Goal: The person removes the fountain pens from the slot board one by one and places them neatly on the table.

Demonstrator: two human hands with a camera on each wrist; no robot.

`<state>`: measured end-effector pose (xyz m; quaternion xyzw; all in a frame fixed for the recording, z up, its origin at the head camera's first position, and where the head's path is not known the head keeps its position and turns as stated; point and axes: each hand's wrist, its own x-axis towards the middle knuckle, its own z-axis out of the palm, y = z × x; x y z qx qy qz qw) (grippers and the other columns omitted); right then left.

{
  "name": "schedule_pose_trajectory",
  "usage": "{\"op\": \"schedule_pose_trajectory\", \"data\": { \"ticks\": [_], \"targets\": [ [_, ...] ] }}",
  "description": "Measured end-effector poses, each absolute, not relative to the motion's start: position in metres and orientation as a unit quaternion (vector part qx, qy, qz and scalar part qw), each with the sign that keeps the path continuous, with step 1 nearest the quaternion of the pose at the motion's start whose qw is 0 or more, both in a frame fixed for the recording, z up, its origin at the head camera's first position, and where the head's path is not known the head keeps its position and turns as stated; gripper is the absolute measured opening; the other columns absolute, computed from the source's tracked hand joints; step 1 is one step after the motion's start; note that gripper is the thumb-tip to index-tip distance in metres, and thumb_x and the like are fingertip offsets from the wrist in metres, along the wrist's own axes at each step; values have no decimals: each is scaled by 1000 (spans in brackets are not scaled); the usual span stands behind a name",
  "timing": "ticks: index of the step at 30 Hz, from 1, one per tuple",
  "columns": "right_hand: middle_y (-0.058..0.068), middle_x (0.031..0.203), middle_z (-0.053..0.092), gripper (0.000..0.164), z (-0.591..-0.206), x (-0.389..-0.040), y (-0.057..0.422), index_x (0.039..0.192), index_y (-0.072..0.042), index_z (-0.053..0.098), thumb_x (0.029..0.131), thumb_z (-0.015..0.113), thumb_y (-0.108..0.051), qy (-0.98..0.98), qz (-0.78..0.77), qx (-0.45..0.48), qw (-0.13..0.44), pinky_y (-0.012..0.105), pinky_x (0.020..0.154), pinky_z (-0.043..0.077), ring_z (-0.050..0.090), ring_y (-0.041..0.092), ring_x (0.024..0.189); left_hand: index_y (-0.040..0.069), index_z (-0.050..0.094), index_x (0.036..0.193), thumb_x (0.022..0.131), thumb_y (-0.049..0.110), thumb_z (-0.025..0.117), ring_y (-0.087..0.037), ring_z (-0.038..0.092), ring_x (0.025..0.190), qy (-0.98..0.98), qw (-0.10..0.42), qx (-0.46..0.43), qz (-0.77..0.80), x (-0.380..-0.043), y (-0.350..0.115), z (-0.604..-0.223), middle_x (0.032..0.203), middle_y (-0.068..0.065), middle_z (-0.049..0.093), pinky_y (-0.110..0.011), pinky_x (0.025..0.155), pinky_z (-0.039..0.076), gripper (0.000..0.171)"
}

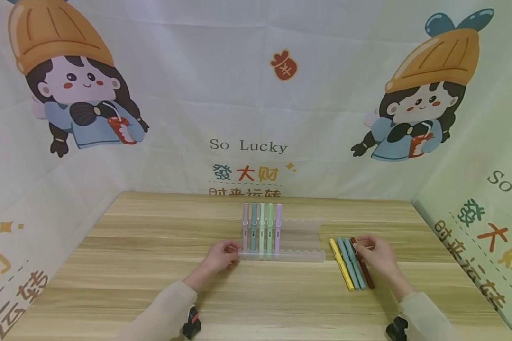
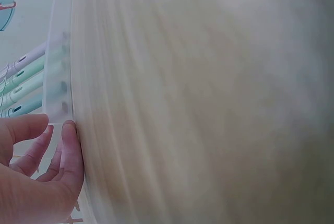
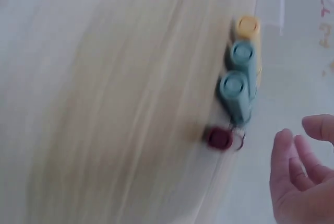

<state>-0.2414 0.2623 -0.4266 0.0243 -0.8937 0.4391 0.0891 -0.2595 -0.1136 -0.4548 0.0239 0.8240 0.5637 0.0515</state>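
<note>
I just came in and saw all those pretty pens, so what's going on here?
A person's left hand holds the left end of a clear rack, where five pastel pens sit side by side. The right hand is at the top end of a dark red pen; I can't tell if it touches it. That pen lies on the wooden table, right of the rack, with two blue-green pens and a yellow pen.
</note>
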Motion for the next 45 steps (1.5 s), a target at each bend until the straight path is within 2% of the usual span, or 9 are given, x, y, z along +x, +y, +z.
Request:
{"op": "schedule_pose_trajectory", "data": {
  "ticks": [12,17,20,26,34,41,45],
  "targets": [
    [20,95,58,27,-433,-249,230,109,8,52,84,55,-2,-858,504,75,73,32,63,50,57,30,82,-6,56,95,79,-7,55,-17,53,59,820,52,32,569,-261,-115,-456,74,-10,56,-27,50,46,16],
    [18,93,58,27,-435,-251,217,108,8,53,83,55,0,-853,511,81,66,34,63,50,56,29,81,-7,56,96,79,-7,55,-17,52,59,818,54,39,571,-260,-115,-456,75,-10,56,-27,50,46,17],
    [18,92,59,26,-435,-253,210,107,7,54,82,56,1,-858,501,90,66,30,63,49,56,27,80,-7,56,96,79,-7,55,-17,52,58,819,56,39,570,-260,-115,-455,75,-11,57,-27,50,46,16],
    [21,94,59,26,-435,-255,194,107,6,55,81,57,2,-849,516,96,63,26,61,49,57,24,80,-7,56,95,79,-6,56,-17,52,58,821,53,38,567,-261,-115,-455,73,-10,56,-27,50,46,16],
    [24,91,59,26,-434,-260,171,106,9,54,80,56,5,-824,551,119,56,27,60,49,59,25,75,-6,57,94,78,-7,56,-17,52,57,821,49,32,568,-263,-114,-457,72,-8,56,-26,49,46,16],
    [25,90,60,25,-423,-254,147,103,12,54,78,59,7,-817,563,102,71,23,61,47,59,30,77,-6,56,93,78,-8,55,-17,53,57,821,45,37,567,-261,-114,-456,72,-9,56,-27,49,46,15],
    [22,92,61,28,-431,-260,138,105,10,54,79,60,4,-810,572,96,85,27,65,49,59,30,82,-6,57,92,78,-8,55,-17,54,57,823,41,36,566,-260,-114,-456,72,-9,57,-28,49,46,15]
  ]
}}
